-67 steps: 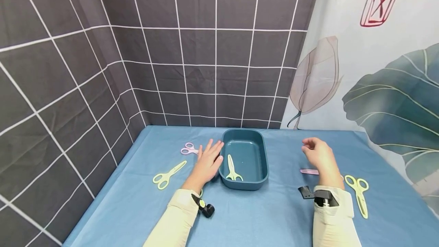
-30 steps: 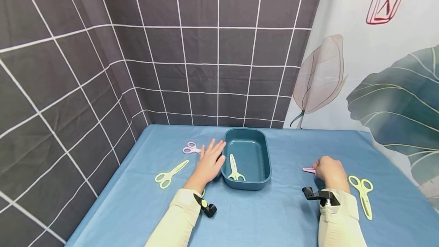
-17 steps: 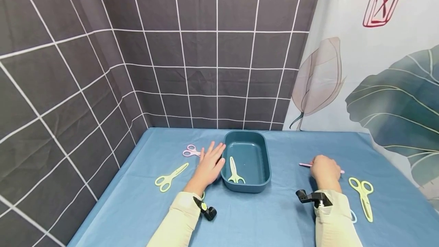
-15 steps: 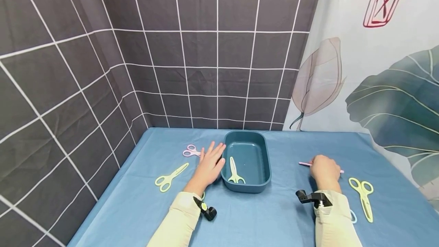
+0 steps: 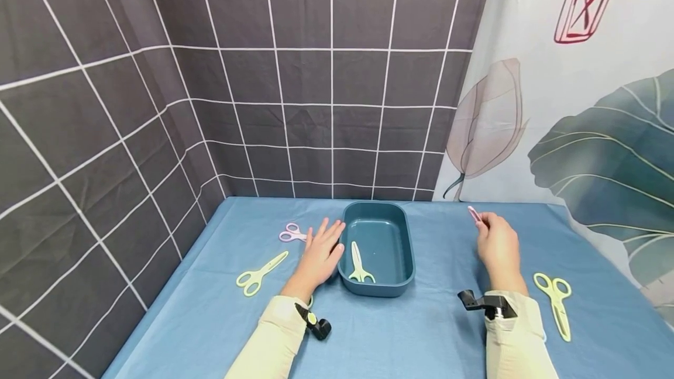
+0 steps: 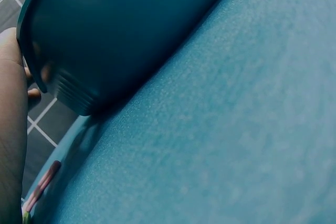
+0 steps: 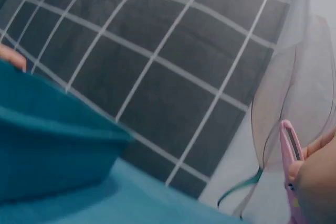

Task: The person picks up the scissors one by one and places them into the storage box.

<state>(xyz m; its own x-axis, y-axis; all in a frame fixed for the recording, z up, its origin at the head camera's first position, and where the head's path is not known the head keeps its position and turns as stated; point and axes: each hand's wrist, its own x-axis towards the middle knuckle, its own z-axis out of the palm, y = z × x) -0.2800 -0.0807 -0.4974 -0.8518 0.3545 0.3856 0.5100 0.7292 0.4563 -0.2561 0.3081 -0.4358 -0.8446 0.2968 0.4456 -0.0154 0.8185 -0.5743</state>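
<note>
Nearest, beside the right sleeve [image 5: 518, 338], yellow-green scissors [image 5: 558, 309] lie flat on the surface [image 5: 416, 338], handles away from the person. A second yellow-green pair [image 5: 265, 270] lies at the far left. Next comes the left hand [image 5: 318, 253], fingers straight and spread, touching the left side of a teal box [image 5: 392, 250]; pale green scissors [image 5: 358, 265] rest inside it. To the right of the box and well apart from it, the right hand [image 5: 497, 247] pinches pink scissors [image 5: 474, 214] between thumb and fingers, the blades sticking out past the fingertips and tilted up. They look slim; the head view hides their handles. Only the right wrist view shows a dark strip along the blade. Behind the left hand, the head view shows handles of lilac scissors [image 5: 291, 233]; the left wrist view shows a pink strip [image 6: 43, 183] near that wrist. Farthest stands a dark, white-lined wall [image 5: 302, 75].
</note>
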